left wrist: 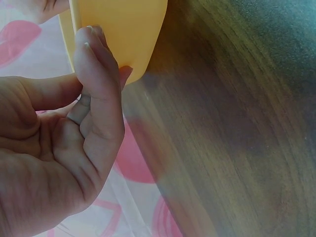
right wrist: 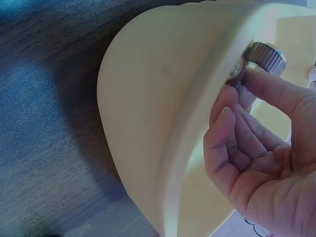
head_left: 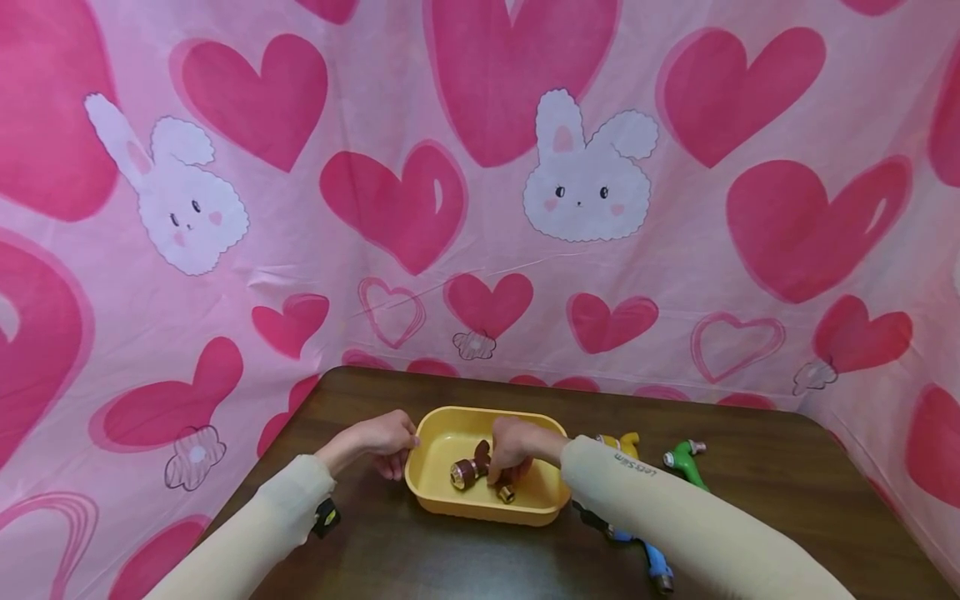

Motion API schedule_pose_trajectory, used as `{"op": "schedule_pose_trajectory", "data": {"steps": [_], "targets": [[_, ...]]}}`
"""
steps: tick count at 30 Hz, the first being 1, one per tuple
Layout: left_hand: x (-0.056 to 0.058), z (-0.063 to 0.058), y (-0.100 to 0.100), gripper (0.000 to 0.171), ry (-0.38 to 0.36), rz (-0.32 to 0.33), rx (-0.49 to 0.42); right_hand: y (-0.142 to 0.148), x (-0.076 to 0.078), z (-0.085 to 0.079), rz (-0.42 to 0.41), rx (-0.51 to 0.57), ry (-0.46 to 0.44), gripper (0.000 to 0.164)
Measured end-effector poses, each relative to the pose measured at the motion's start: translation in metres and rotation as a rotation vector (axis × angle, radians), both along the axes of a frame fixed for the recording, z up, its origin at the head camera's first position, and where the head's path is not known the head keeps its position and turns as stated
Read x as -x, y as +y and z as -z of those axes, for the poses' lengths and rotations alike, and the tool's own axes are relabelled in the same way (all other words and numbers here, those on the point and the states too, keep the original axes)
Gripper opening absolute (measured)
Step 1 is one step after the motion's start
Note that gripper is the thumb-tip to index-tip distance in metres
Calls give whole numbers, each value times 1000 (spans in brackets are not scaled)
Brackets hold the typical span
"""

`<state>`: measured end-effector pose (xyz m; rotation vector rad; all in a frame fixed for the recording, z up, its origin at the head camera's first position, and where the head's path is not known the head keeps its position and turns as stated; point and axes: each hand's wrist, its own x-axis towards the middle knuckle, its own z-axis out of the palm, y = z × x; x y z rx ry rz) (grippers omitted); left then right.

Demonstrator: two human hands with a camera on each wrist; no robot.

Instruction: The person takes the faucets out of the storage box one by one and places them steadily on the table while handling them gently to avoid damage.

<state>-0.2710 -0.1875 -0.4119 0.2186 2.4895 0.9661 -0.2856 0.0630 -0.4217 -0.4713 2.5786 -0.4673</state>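
Observation:
A yellow plastic bin [head_left: 487, 510] stands on the table. My left hand [head_left: 386, 442] pinches the rim at its left end; in the left wrist view, thumb and fingers meet at the bin's wall [left wrist: 121, 34]. Inside the bin is a brown pipe-like fitting [head_left: 465, 473] with a ribbed knob and brass-coloured ends. My right hand [head_left: 512, 446] reaches down over the far rim side and grips this fitting. The right wrist view shows thumb and fingertips pinching it beside the ribbed knob [right wrist: 269, 57]. Part of the fitting is hidden behind the right hand.
Right of the bin lie similar fittings: a yellow one [head_left: 628, 442], a green one [head_left: 684, 460] and a blue one [head_left: 656, 562], with a black piece [head_left: 588, 517] partly under the right sleeve [head_left: 675, 500]. A pink heart-patterned cloth [head_left: 480, 242] hangs behind the wooden table [head_left: 375, 542].

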Motion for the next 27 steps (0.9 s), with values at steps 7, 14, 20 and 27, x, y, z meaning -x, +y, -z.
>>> {"op": "schedule_pose_trajectory", "data": {"steps": [7, 14, 20, 27], "targets": [[0, 1, 0, 25, -6, -4, -4, 1, -1, -2, 4, 6, 0, 26], [0, 1, 1, 24, -6, -8, -10, 2, -1, -4, 2, -5, 19, 29], [0, 1, 1, 24, -12, -9, -3, 4, -1, -6, 2, 6, 26, 33], [0, 0, 1, 23, -9, -9, 6, 5, -1, -11, 9, -5, 28, 31]]}}
